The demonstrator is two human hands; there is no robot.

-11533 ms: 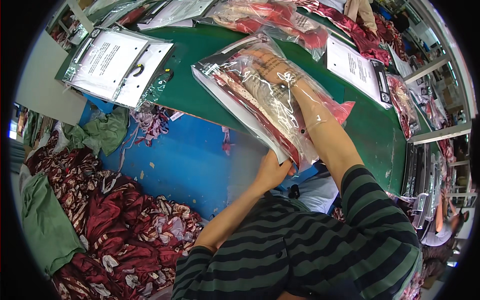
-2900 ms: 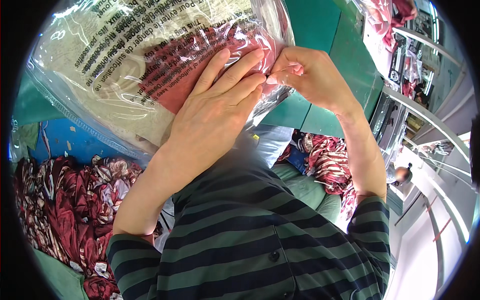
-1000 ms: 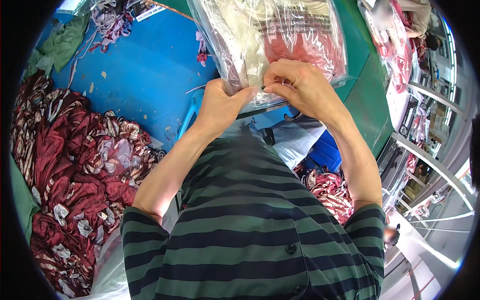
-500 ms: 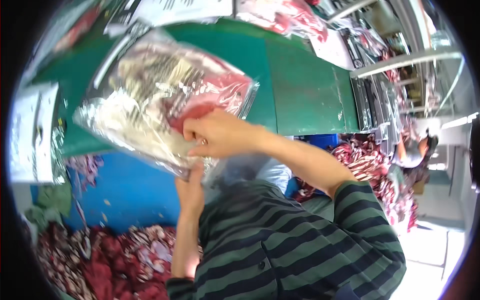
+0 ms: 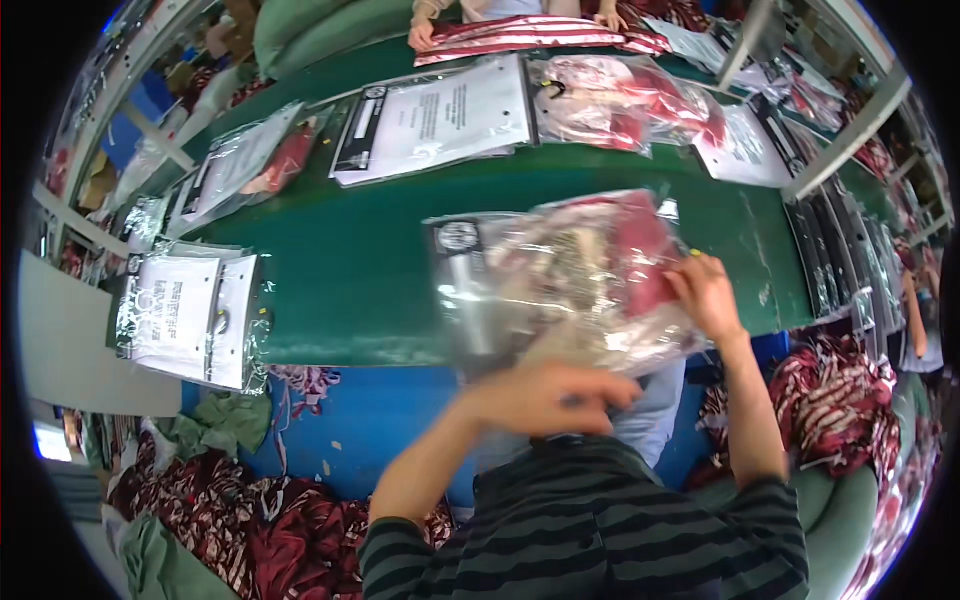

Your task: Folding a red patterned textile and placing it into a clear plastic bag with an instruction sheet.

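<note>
A clear plastic bag (image 5: 570,285) holding folded red, cream and patterned fabric lies over the near edge of the green table, slightly smeared by motion. At its right edge my right hand (image 5: 712,295) is closed, thumb and fingers pinching the bag's side. My left hand (image 5: 540,398) is in front of the bag's near edge, blurred; whether it touches the plastic does not show. A dark printed strip with a round mark runs down the bag's left side.
Bagged packs with white sheets (image 5: 440,120) lie along the table's far side. Another stack (image 5: 190,310) sits at the left edge, dark packs (image 5: 825,260) at the right. Beyond, another person's hand (image 5: 422,38) rests by striped cloth (image 5: 530,38). Maroon fabric (image 5: 300,540) heaps below.
The bag has gone from raised and tilted at the left to flatter and further right. My right hand moved from its middle to its right edge; my left hand no longer grips the lower edge.
</note>
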